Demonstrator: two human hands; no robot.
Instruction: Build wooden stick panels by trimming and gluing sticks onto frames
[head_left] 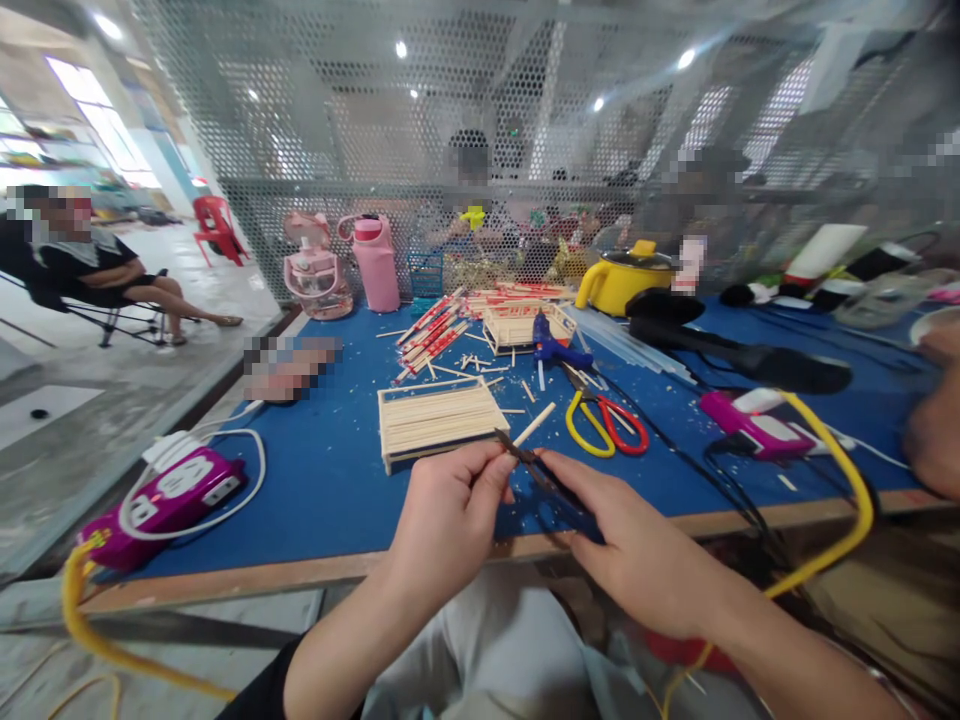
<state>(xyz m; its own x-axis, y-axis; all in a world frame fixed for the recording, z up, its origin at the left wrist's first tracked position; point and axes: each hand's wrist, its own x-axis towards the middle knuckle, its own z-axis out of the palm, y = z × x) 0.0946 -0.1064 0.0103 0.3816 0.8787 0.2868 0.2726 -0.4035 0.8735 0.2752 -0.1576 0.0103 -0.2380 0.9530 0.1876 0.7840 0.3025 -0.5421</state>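
A pink bottle [379,268] and yellow pot [619,290] are standing by the mesh screen [337,130] — a person [94,262] is sitting far left.

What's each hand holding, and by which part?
The right hand holds the pliers by the handles; the left hand seems to pinch a stick near one end.

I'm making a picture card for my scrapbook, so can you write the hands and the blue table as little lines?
Left hand: pinching a pale stick
Right hand: holding dark pliers, jaws by the left fingertips
Closest build: small stick rack
Glue gun: blue, behind the scissors
Scissors: one yellow handle, one red
Pot: yellow, near the mesh screen
Table: blue top, scattered stick bits
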